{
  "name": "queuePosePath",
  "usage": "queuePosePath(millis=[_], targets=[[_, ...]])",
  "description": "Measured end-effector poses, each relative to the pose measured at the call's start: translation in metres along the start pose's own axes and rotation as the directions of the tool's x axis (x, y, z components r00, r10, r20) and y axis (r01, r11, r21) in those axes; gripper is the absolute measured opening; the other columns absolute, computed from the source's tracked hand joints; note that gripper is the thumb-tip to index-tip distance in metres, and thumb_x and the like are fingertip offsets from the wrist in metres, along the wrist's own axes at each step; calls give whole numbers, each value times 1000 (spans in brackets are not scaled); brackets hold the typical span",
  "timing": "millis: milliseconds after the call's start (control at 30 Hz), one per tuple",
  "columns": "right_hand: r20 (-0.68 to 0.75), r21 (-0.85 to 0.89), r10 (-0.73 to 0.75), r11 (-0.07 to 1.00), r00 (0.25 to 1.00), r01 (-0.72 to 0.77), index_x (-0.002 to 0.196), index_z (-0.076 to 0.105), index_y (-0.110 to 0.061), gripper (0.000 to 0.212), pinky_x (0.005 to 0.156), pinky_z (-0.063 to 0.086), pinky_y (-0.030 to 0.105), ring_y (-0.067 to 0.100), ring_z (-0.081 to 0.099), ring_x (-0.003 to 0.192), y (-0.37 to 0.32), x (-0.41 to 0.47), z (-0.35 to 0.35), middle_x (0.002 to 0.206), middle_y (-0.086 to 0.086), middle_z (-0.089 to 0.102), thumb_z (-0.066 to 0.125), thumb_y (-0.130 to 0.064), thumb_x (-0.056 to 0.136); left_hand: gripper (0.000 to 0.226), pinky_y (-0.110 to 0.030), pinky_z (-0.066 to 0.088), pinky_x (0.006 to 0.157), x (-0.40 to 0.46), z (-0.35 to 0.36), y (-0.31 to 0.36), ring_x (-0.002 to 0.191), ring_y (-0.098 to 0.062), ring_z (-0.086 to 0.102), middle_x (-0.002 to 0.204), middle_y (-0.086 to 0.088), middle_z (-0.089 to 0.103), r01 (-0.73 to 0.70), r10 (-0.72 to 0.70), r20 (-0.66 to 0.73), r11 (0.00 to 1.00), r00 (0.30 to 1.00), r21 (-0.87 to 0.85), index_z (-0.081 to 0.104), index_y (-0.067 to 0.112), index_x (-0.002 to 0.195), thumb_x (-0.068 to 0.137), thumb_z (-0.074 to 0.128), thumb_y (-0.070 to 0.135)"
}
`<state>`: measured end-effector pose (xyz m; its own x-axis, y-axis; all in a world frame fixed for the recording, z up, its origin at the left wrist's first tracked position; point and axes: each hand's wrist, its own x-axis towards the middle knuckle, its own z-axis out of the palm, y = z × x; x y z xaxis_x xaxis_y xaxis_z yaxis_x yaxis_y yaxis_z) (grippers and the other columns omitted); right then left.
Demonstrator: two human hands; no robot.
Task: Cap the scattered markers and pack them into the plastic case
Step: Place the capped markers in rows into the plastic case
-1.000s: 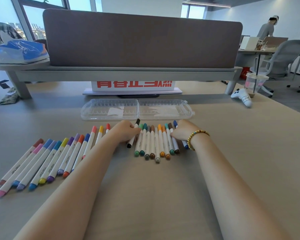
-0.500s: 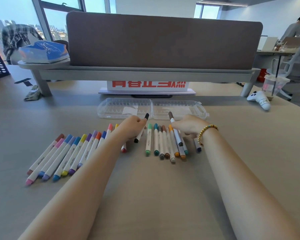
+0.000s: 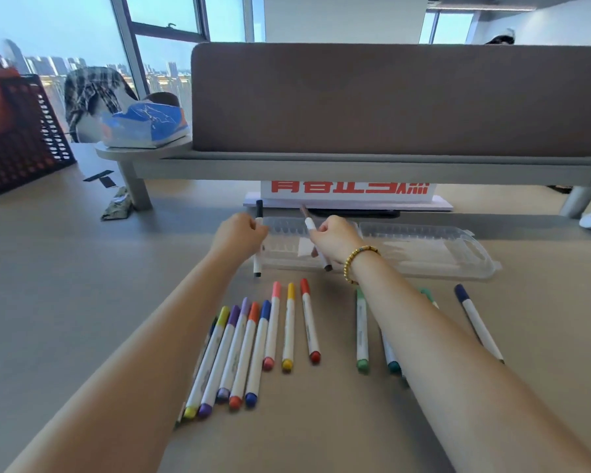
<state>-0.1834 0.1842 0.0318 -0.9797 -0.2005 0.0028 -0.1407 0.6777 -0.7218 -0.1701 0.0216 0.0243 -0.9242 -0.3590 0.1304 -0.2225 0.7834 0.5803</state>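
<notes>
An office table [image 3: 82, 302] under big windows, a grey divider across the frame's upper half. My left hand [image 3: 239, 233] grips a black marker [image 3: 258, 254], my right hand [image 3: 338, 238] a brown marker [image 3: 316, 244], both over the open plastic case [image 3: 423, 250] at center. Eight markers show lower center; my arms hide others.

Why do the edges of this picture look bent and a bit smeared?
Head view: the wide-angle lens bows the desk divider and stretches both forearms; the red crate at far left is smeared; daylight from the windows is bright, shadows soft; the clear plastic case shows faint glare.
</notes>
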Motion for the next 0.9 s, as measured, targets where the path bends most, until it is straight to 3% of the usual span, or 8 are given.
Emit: queuePosePath(millis=[100, 233, 333, 433, 533, 633, 767, 900], targets=[[26, -77, 35, 996, 999, -33, 79, 52, -8, 26, 48, 33, 25, 12, 48, 56, -1, 15, 10, 66, 2, 51, 45, -25, 97, 31, -26, 40, 59, 12, 7, 0, 63, -18, 48, 63, -2, 51, 4, -10, 59, 995, 998, 102, 48, 10, 68, 94, 44, 25], [47, -169, 91, 982, 995, -82, 74, 44, -11, 27, 49, 30, 23, 12, 43, 59, 11, 20, 8, 67, 2, 44, 46, -24, 97, 29, -21, 38, 52, 18, 14, -2, 53, -12, 46, 61, -3, 49, 42, -72, 163, 983, 984, 179, 51, 6, 74, 93, 50, 29], [107, -217, 110, 972, 988, -85, 87, 49, -7, 21, 57, 36, 23, 17, 48, 66, 18, 18, -2, 68, 3, 46, 45, -26, 97, 34, -17, 39, 52, 14, 14, -5, 49, -10, 50, 58, -2, 53, 49, -85, 246, 988, 966, 148, 51, 8, 68, 92, 53, 31], [146, -252, 117, 965, 982, -77, 92, 54, -4, 26, 52, 34, 24, 15, 45, 59, 23, 17, -9, 67, 4, 47, 45, -28, 96, 37, -18, 43, 54, 9, 11, -9, 51, -11, 50, 60, -4, 56, 121, -118, 308, 993, 944, 9, 56, 6, 70, 92, 55, 35], [147, -162, 90, 985, 985, -66, 98, 59, -3, 31, 58, 39, 25, 18, 51, 64, 27, 18, -8, 74, 8, 54, 47, -31, 96, 38, -17, 42, 52, 11, 4, -14, 50, -11, 49, 60, -3, 55, 148, -131, 223, 987, 966, -62, 55, 6, 70, 91, 55, 38], [108, -31, 45, 999, 993, -42, 80, 55, -11, 29, 60, 41, 25, 20, 53, 69, 25, 18, -3, 82, 12, 59, 46, -33, 97, 42, -17, 39, 52, 21, -1, -15, 46, -11, 49, 56, -1, 54, 101, -101, 97, 995, 990, -1, 52, 9, 65, 95, 49, 37], [58, -15, -8, 1000, 998, 9, 72, 47, -18, 29, 55, 35, 23, 15, 47, 61, 19, 21, 5, 76, 8, 55, 47, -32, 97, 38, -17, 35, 47, 29, 9, -8, 44, -10, 49, 43, 2, 52, 81, -92, 111, 992, 990, 96, 47, 10, 62, 97, 43, 24], [39, -22, -27, 999, 999, 28, 79, 50, -15, 25, 54, 36, 22, 12, 45, 58, 17, 25, 9, 72, 5, 53, 47, -32, 97, 39, -19, 36, 51, 33, 17, -6, 54, -16, 49, 56, -3, 48, 57, -71, 116, 990, 991, 125, 44, 9, 61, 97, 43, 24]])
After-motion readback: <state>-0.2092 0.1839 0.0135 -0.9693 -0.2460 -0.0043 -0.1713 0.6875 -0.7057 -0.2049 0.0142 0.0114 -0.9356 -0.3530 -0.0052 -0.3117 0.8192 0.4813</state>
